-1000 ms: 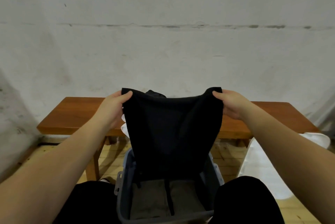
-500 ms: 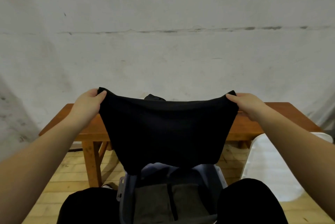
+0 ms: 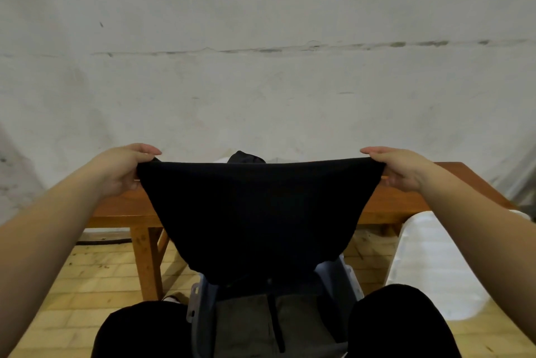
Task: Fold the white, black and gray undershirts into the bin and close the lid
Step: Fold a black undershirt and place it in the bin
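Left hand (image 3: 123, 169) and right hand (image 3: 401, 167) pinch the black undershirt (image 3: 258, 212), top edge taut. It hangs above the bin (image 3: 345, 273).

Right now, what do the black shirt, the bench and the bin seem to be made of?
Black shirt: soft matte knit fabric, probably cotton; it sags between the left hand and the right hand. Bench: reddish-brown wood with a smooth, slightly glossy finish. Bin: gray-blue molded plastic, judging by its smooth thin wall.
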A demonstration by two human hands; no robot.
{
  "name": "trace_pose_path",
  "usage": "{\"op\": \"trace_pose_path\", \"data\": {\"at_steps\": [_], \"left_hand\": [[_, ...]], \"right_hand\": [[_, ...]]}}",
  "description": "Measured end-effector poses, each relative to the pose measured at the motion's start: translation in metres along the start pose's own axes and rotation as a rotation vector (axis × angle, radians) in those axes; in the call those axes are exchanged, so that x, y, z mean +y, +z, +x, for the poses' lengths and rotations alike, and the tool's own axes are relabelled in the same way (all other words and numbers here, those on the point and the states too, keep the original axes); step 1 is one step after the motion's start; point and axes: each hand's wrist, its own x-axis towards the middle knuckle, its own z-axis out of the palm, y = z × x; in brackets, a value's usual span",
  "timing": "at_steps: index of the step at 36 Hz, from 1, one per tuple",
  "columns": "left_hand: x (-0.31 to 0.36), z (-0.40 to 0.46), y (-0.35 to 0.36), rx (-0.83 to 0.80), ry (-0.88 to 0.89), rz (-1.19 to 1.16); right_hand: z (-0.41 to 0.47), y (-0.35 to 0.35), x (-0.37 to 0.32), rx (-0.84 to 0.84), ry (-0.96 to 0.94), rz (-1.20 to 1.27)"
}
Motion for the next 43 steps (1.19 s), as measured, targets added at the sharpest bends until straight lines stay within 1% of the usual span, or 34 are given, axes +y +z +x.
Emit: {"op": "trace_pose_path", "data": {"at_steps": [2,6,8,10,12,13,16,18,21,24,25,26,27,30,32,34,35,37,41,43], "left_hand": [[-0.002,0.002,-0.003,-0.024,0.005,-0.046],[-0.004,0.001,-0.002,-0.018,0.038,-0.103],[-0.003,0.0,0.001,-0.061,0.094,-0.131],[-0.002,0.0,0.003,-0.113,0.15,-0.098],[-0.004,0.002,0.003,-0.128,0.192,0.016],[-0.006,0.003,0.002,-0.103,0.22,0.119],[-0.009,0.002,0.002,0.043,0.312,0.494],[-0.008,0.0,0.004,0.124,0.377,0.625],[-0.005,0.0,0.004,0.186,0.452,0.738],[0.0,0.004,-0.001,0.187,0.473,0.795],[0.001,0.005,-0.002,0.175,0.472,0.782],[0.003,0.006,-0.002,0.155,0.465,0.729],[0.004,0.005,-0.001,0.123,0.452,0.621],[0.005,0.002,0.005,0.0,0.362,0.099],[0.008,0.007,0.006,-0.031,0.345,-0.23],[0.009,0.014,0.005,-0.051,0.329,-0.463],[0.009,0.017,0.006,-0.065,0.321,-0.542],[0.011,0.016,0.01,-0.077,0.301,-0.643],[0.015,0.016,0.016,-0.109,0.285,-0.725],[0.017,0.01,0.015,-0.169,0.296,-0.794]], "right_hand": [[0.002,-0.002,0.0,-0.006,-0.018,0.003],[0.006,0.0,-0.004,-0.054,-0.078,-0.02],[0.004,0.003,-0.006,-0.06,-0.115,-0.165],[0.003,0.005,-0.006,0.003,-0.166,-0.381],[0.0,0.008,-0.007,0.075,-0.221,-0.587],[-0.001,0.009,-0.008,0.1,-0.245,-0.663],[0.001,0.009,-0.007,0.16,-0.287,-0.777],[0.001,0.007,-0.007,0.197,-0.3,-0.825],[0.002,0.002,-0.005,0.248,-0.324,-0.797],[0.0,0.001,-0.005,0.248,-0.346,-0.668],[0.001,0.0,-0.005,0.234,-0.352,-0.601],[0.001,0.001,-0.005,0.225,-0.348,-0.502],[0.0,0.002,-0.005,0.22,-0.336,-0.38],[0.001,0.004,-0.009,0.212,-0.328,-0.01],[-0.003,0.009,-0.015,0.157,-0.343,0.212],[-0.008,0.014,-0.02,0.085,-0.345,0.433],[-0.01,0.017,-0.022,0.055,-0.342,0.497],[-0.014,0.022,-0.025,0.027,-0.327,0.537],[-0.02,0.029,-0.03,-0.021,-0.312,0.567],[-0.026,0.029,-0.033,-0.077,-0.313,0.562]]}}
